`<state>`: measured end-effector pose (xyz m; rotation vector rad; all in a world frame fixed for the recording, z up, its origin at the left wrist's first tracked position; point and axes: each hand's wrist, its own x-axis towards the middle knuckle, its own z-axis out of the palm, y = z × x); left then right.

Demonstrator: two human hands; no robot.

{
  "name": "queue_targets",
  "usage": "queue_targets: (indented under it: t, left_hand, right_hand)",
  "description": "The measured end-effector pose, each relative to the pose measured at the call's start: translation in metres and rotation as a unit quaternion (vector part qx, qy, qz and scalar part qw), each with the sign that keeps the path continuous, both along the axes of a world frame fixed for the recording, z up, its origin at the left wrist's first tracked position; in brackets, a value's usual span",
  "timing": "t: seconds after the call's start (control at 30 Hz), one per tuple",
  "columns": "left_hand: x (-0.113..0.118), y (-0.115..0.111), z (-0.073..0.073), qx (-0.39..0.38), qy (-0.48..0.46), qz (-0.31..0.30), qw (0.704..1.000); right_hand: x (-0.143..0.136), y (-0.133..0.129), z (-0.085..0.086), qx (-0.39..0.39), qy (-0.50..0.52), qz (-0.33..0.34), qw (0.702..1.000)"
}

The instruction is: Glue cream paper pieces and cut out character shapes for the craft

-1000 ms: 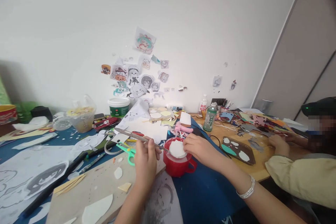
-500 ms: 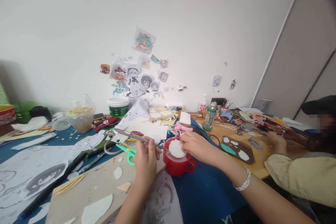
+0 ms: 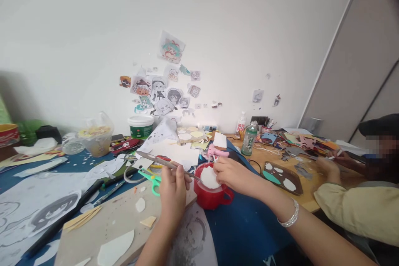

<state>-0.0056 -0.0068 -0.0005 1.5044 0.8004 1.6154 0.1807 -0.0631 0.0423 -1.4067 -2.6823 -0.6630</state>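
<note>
My left hand (image 3: pixel 175 181) is closed round a long thin grey metal tool (image 3: pixel 156 159), whose right end reaches the rim of a red mug (image 3: pixel 210 198). A white piece (image 3: pixel 208 177) with an uneven edge lies over the mug's opening. My right hand (image 3: pixel 230 174), with a bracelet on its wrist, pinches the right edge of this piece; its fingertips are partly hidden. Left of my left hand are green scissors (image 3: pixel 152 181) and a grey board (image 3: pixel 118 212) bearing cut white and yellow pieces.
A green bottle (image 3: pixel 249 139) and a brown tray (image 3: pixel 282 178) with white and green pieces are on the right. Another person's sleeve (image 3: pixel 358 210) is at the far right. A plastic bowl (image 3: pixel 96 139) and a green tub (image 3: pixel 141 127) stand at the back left.
The white piece over the mug and my right fingers have shifted very slightly. My left hand keeps its place. The other person's hands at the right have moved a little, showing a white item.
</note>
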Motion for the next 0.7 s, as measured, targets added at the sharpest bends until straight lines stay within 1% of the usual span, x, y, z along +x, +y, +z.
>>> queue_targets:
  t: [0.23, 0.43, 0.57, 0.7]
  left_hand:
    - [0.000, 0.005, -0.002, -0.003, 0.001, 0.002, 1.000]
    - [0.001, 0.005, -0.003, 0.012, 0.036, 0.009, 0.999]
    - [0.001, 0.006, -0.004, 0.005, 0.026, 0.021, 0.999]
    - [0.001, 0.007, -0.005, 0.004, 0.016, 0.011, 1.000]
  right_hand:
    - [0.004, -0.004, 0.005, -0.004, 0.052, -0.008, 0.999]
    - [0.004, -0.010, 0.013, -0.004, 0.084, -0.011, 0.996]
    - [0.003, -0.012, 0.012, -0.011, 0.089, 0.001, 0.996]
    - [0.003, -0.012, 0.010, -0.027, 0.100, 0.001, 0.995]
